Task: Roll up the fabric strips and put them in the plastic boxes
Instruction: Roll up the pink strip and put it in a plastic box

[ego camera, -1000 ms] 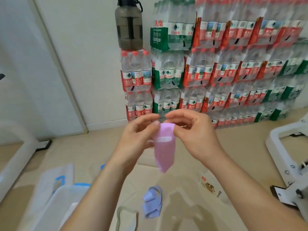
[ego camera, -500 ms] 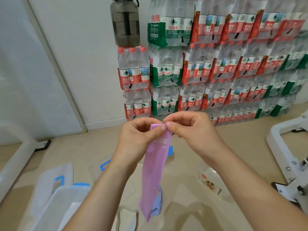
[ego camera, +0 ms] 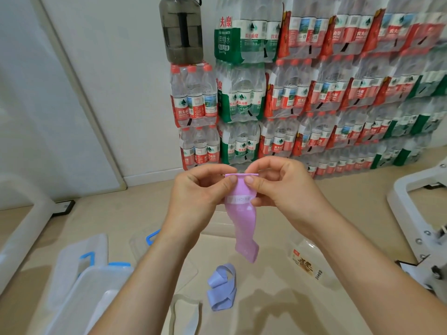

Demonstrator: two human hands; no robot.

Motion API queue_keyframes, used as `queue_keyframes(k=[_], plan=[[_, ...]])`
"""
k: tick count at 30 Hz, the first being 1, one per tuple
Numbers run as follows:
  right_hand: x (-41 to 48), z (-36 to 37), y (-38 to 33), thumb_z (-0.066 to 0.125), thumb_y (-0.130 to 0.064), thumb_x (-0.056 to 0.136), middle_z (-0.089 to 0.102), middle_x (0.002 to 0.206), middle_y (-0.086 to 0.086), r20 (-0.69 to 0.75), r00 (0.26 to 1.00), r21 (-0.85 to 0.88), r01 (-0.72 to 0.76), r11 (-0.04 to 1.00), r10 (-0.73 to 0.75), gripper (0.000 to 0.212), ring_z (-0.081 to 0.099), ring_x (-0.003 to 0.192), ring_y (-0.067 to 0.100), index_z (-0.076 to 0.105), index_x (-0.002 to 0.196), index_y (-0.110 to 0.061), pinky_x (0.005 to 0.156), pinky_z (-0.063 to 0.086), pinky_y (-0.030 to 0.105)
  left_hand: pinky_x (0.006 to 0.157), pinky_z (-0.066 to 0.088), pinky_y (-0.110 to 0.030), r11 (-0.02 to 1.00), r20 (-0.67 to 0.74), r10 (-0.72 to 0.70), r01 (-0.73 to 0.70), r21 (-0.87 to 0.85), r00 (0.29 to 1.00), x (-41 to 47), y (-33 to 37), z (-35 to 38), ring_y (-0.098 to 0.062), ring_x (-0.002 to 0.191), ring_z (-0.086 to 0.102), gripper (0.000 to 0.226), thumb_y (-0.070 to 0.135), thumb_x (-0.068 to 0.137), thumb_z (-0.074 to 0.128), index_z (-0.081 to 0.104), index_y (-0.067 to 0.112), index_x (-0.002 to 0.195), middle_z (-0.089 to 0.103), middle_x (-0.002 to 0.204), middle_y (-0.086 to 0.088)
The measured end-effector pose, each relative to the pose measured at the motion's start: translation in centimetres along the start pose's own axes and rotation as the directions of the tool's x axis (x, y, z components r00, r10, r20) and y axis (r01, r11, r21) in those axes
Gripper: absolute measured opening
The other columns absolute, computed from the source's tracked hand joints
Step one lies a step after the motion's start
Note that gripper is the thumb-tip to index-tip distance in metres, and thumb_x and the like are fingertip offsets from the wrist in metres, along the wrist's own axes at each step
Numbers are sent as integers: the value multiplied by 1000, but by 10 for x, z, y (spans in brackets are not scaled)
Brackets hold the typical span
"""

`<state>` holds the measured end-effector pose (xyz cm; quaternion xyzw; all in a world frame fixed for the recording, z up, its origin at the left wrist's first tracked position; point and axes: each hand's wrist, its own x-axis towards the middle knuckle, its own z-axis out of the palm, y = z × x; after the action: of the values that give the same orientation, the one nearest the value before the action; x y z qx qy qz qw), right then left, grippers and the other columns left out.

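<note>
Pink strip (ego camera: 242, 221) edge pinched: left hand (ego camera: 196, 192), right hand (ego camera: 285, 189).

The red labels on the stacked water bottle packs (ego camera: 193, 110) read 农夫山泉. The green pack (ego camera: 225, 37) on top shows large 夫 and 泉, with 纯 and 水 beneath. On the pink fabric strip (ego camera: 242, 228), a white tag (ego camera: 239, 199) shows the letters HO; the rest is blurred. The clear container (ego camera: 307, 264) bears dark characters I cannot read.

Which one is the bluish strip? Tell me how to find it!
Start at the wall of water bottle packs and come down to the pink strip held in the air. Just below its hanging end, on the beige surface, lies the bluish-purple strip, loosely folded; the pale strip beside it is greyish-white.
</note>
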<state>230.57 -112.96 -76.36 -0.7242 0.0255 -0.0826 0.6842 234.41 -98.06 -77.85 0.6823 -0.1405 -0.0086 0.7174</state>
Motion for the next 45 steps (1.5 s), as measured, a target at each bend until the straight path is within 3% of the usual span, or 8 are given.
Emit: queue_keyframes(k=[5,9,13,16,20,26,30,45], plan=[[-2,-5,-3,66,-9,87,68,73,12,-68,998,-180,7,984,-19,11,61,63,17,62,80,-16,42,43,20,57,58,-32,1000,2,-29,29,-11,1000,0,2,3,-17,59,67,22,-4,82,67,71,16,73,70,64,-6],[-4,-2,-1,60,-4,91,63,75,13,33,989,62,-145,988,143,13,61,62,19,58,83,-14,47,52,24,51,54,-27,997,10,-60,61,-39,998,-1,1,5,-19,57,65,26,-7,83,63,69,14,71,68,62,-6],[-1,-7,1,63,3,86,65,76,14,24,991,182,-131,974,129,16,63,63,18,67,84,-12,55,55,20,57,56,-29,997,7,-59,59,-55,998,0,0,6,-20,63,65,32,-11,83,59,72,15,69,71,69,-7],[-2,-9,0,63,3,86,71,80,12,3,997,97,-83,992,83,18,66,68,16,73,87,-12,59,57,20,68,60,-31,997,30,-62,63,-33,998,1,0,6,-18,70,68,36,-11,83,57,76,17,69,75,74,-5],[-2,-9,3,63,-4,88,72,79,17,-45,999,-193,10,981,-19,18,60,62,19,74,83,-17,55,54,25,60,56,-22,998,54,-63,62,28,997,-1,3,6,-10,62,68,36,-13,82,58,76,15,69,74,67,0],[-2,-11,2,62,5,83,67,72,11,-19,996,-15,-88,996,87,19,53,54,14,74,81,-9,53,51,20,73,60,-30,994,110,-108,106,29,988,0,5,1,-18,73,71,25,-9,79,65,77,12,73,76,76,-7],[-1,-12,3,62,4,82,70,74,10,-21,995,-92,-97,991,96,18,53,53,13,74,81,-10,59,54,23,69,60,-27,993,74,-121,121,9,990,-2,5,4,-17,69,71,8,1,76,73,76,8,75,76,72,-7],[-1,-16,6,74,-4,78,73,81,13,-26,997,-48,-70,996,69,6,66,72,19,74,85,-4,68,58,24,70,58,-28,986,-4,-145,145,87,989,-1,0,12,-15,66,66,14,-3,74,75,72,10,72,71,67,-4]])
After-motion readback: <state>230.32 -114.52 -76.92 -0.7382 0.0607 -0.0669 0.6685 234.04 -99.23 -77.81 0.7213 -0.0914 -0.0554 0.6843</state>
